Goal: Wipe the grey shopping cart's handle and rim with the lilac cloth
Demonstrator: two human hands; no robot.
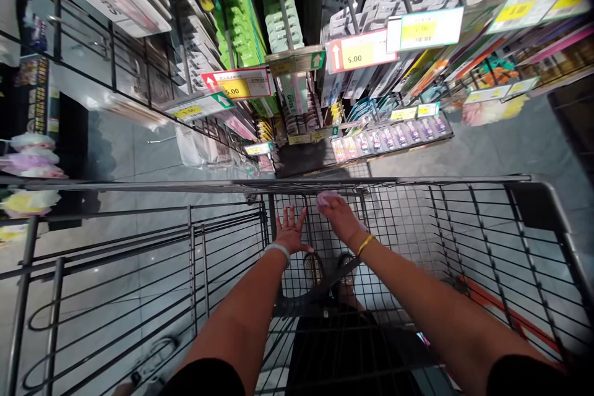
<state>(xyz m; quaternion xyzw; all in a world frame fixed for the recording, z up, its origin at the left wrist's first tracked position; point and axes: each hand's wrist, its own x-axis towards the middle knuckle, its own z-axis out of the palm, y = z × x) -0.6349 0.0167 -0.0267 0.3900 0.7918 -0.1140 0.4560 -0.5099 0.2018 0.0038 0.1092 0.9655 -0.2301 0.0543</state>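
Both arms reach down into a black wire shopping cart (396, 247). My left hand (291, 234) is open, its fingers spread over the mesh floor of the cart, and nothing is in it. A bracelet of pale colour circles that wrist. To its right, my right hand (342, 218) is closed on a small, soft-looking pinkish-purple cloth (327, 199) near the far end of the cart. On this wrist sits a gold bangle. Part of the cloth is hidden under the fingers, so its full shape cannot be made out.
Beyond the cart stands a shelf rack with hanging packaged goods and price tags (362, 52). Low on it is a row of small purple and pink packs (390, 136). Bath puffs (34, 151) hang at the left. My shoes (314, 269) show through the mesh.
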